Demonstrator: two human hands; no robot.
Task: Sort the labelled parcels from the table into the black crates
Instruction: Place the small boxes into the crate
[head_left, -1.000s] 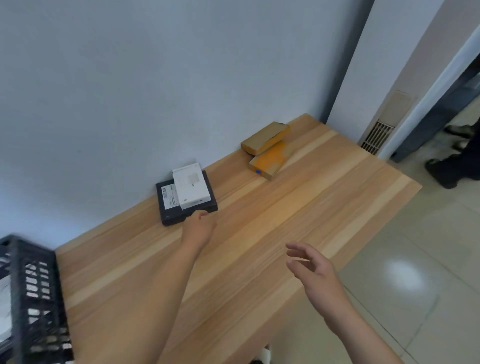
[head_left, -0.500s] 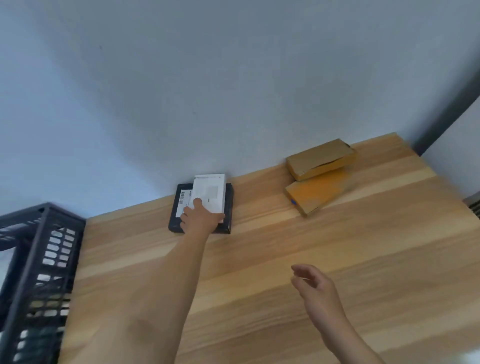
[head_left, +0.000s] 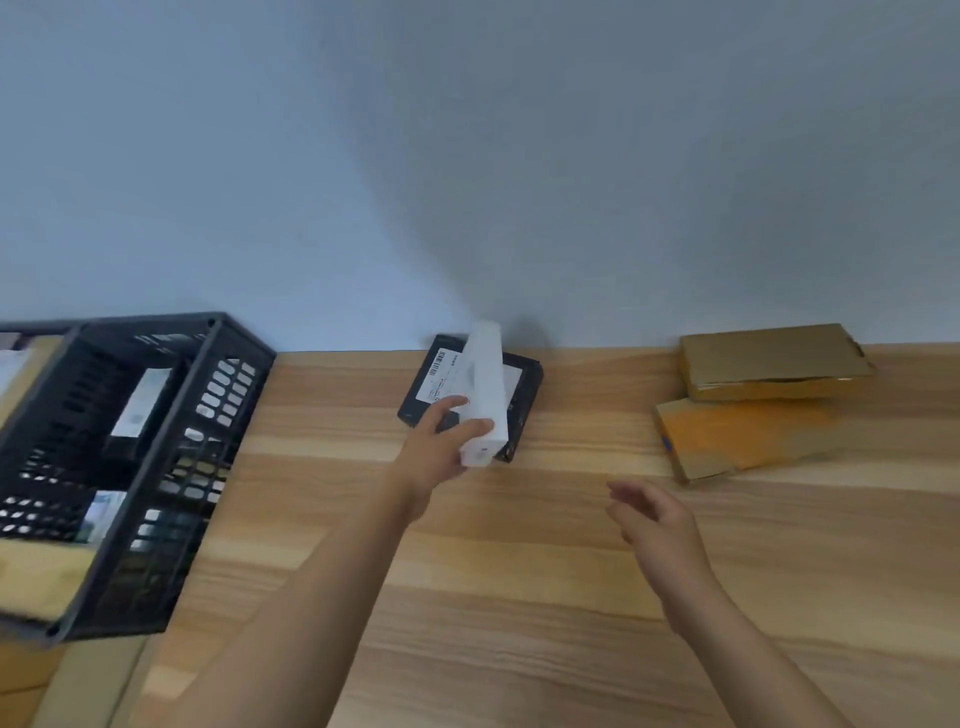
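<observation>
My left hand (head_left: 441, 447) grips the near end of a white box (head_left: 484, 389), which is tilted up off the flat black parcel (head_left: 522, 384) with a barcode label lying against the wall. My right hand (head_left: 654, 519) hovers open above the wooden table (head_left: 519, 597), holding nothing. Two parcels sit at the right: a tan one (head_left: 769, 361) leaning on an orange-brown one (head_left: 737, 436). A black crate (head_left: 130, 467) stands at the table's left end with several boxes inside.
A grey-blue wall (head_left: 467, 156) runs along the table's far edge. The crate overhangs the table's left end, with a second crate's rim (head_left: 21, 330) just visible behind it.
My left hand reached the stack, closed on the white box and lifted its near end off the black parcel. The view swung left, bringing the crate into sight.
</observation>
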